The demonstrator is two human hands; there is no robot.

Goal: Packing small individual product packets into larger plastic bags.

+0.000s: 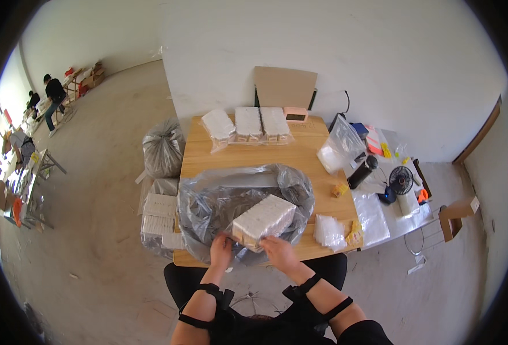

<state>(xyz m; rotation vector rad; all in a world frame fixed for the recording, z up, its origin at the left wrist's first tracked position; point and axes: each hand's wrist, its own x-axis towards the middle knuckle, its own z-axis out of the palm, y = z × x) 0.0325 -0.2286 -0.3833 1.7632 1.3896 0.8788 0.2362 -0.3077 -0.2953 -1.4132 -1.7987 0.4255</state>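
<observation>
A block of small white boxes wrapped in clear plastic (265, 218) lies tilted in a large open grey plastic bag (199, 192) on the table. My left hand (221, 250) is closed in a pinch on plastic at the near left corner of the block. Whether that plastic is the bag's rim or the wrap is hard to tell. My right hand (280, 253) has its fingers closed on the near right corner of the wrapped block. Both hands are at the table's near edge.
Wrapped white packs (248, 123) and a pink digital clock (295, 114) stand at the back of the wooden table (208, 158). Clear sachets (329, 232) lie at right. A side table holds a black bottle (363, 172) and a fan (401, 180). Filled bags (163, 150) stand left.
</observation>
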